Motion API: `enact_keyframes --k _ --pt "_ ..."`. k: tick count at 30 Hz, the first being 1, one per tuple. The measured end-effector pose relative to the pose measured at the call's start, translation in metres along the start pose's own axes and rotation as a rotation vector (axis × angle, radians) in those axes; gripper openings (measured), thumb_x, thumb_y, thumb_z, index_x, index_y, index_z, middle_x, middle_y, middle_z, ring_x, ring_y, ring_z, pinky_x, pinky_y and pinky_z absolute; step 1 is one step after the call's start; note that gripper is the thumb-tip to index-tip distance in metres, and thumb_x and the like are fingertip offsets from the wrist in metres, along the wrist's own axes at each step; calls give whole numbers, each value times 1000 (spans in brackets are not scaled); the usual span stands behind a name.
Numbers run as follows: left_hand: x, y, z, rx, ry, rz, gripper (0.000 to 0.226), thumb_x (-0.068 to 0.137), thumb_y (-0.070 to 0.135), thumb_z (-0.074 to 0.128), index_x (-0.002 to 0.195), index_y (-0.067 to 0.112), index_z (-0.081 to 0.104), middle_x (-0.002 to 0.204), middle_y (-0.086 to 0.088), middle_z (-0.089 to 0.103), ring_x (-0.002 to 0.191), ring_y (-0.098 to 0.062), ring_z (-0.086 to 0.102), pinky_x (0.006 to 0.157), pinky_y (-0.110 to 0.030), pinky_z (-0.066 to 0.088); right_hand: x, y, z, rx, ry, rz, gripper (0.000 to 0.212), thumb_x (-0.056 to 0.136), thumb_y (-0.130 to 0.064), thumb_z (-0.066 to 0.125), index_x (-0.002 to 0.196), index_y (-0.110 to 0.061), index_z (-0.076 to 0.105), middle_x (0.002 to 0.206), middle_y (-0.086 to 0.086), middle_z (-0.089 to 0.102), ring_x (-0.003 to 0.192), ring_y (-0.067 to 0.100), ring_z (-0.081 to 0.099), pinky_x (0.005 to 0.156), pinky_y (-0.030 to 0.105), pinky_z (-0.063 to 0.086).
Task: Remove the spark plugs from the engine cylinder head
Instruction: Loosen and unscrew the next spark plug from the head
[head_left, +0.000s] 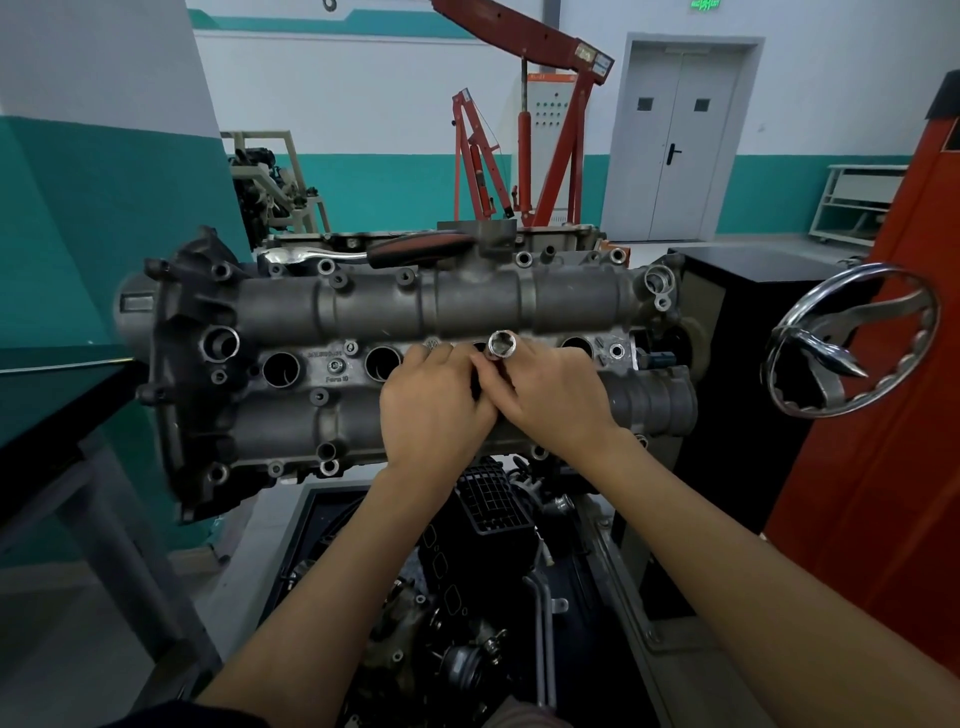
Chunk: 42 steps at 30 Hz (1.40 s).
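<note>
The grey engine cylinder head (363, 306) lies across the middle of the head view on a stand. Dark round spark plug wells (281, 369) run along its centre. My right hand (556, 395) grips a chrome spark plug socket (502, 345), its open end pointing up toward me, over the third well. My left hand (434, 400) meets it from the left, fingers curled at the socket's lower part. What the fingers pinch there is hidden. No spark plug is visible.
A ratchet wrench (363, 250) with a red-black handle lies on the far edge of the head. A chrome handwheel (852, 340) sits at the right beside an orange cabinet (893, 364). A green table (47, 395) stands left. Engine parts (467, 597) lie below.
</note>
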<state>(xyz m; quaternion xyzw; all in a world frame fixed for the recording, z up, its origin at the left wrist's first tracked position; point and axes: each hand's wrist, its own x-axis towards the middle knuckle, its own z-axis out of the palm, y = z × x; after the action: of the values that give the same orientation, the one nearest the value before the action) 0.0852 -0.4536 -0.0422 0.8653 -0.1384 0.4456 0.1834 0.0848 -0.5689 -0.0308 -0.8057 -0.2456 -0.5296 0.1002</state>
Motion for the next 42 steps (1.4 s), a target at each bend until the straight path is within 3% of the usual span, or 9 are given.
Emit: enact_keyframes --k 3,7,13,18,25,31,35,39,42 --pt "0 -2 3 27 -16 1 13 78 20 58 72 8 56 65 -7 61 67 -28 55 53 -28 30 0 -1 -1 37 -11 24 38 88 -28 43 73 2 60 58 8 60 41 25 54 35 29 39" --pt "-1 -1 1 32 6 15 25 80 27 40 72 8 55 62 -6 59 62 -26 53 52 -26 26 1 -3 -5 65 -50 31 38 87 -27 41 82 4 62 62 10 61 42 26 54 36 31 39" --pt "-1 -3 4 81 -63 -10 13 83 21 56 78 10 61 72 -7 64 74 -26 55 57 -28 28 1 -3 -8 57 -84 67 48 87 -43 41 73 -1 59 55 8 58 48 26 57 42 36 44" --pt "-1 0 0 33 -32 -37 11 78 16 62 69 8 62 68 -7 64 71 -28 57 55 -26 27 1 0 -4 34 -40 42 47 88 -41 45 62 -5 59 49 7 57 44 24 56 38 32 41" --pt "-1 0 0 37 -29 -8 14 75 16 61 65 6 59 62 -9 61 64 -29 56 52 -26 28 1 -2 -2 5 -6 -4 37 87 -28 45 66 -2 59 51 6 57 39 22 52 34 26 36" --pt "-1 -2 1 53 -22 -4 12 77 19 55 72 7 56 63 -9 60 62 -27 53 53 -28 28 3 -4 -8 33 -103 22 42 89 -31 36 83 3 60 59 7 60 41 25 53 37 27 36" --pt "-1 -3 3 84 -53 1 11 81 19 55 77 10 60 72 -7 63 72 -27 54 56 -28 27 3 -1 -7 20 -195 52 41 93 -40 44 90 0 56 63 8 63 53 28 59 47 31 37" --pt "-1 -2 2 69 -68 -33 14 82 20 56 75 11 63 75 -5 64 77 -25 56 57 -27 24 3 -2 -6 31 -141 107 52 88 -50 38 71 -6 59 55 8 60 54 29 60 47 34 42" --pt "-1 -1 2 34 -62 -76 17 80 20 56 73 6 62 73 -7 63 78 -26 56 56 -27 25 4 -2 -5 96 -76 131 46 86 -43 55 56 -9 53 45 6 52 43 25 54 41 33 41"
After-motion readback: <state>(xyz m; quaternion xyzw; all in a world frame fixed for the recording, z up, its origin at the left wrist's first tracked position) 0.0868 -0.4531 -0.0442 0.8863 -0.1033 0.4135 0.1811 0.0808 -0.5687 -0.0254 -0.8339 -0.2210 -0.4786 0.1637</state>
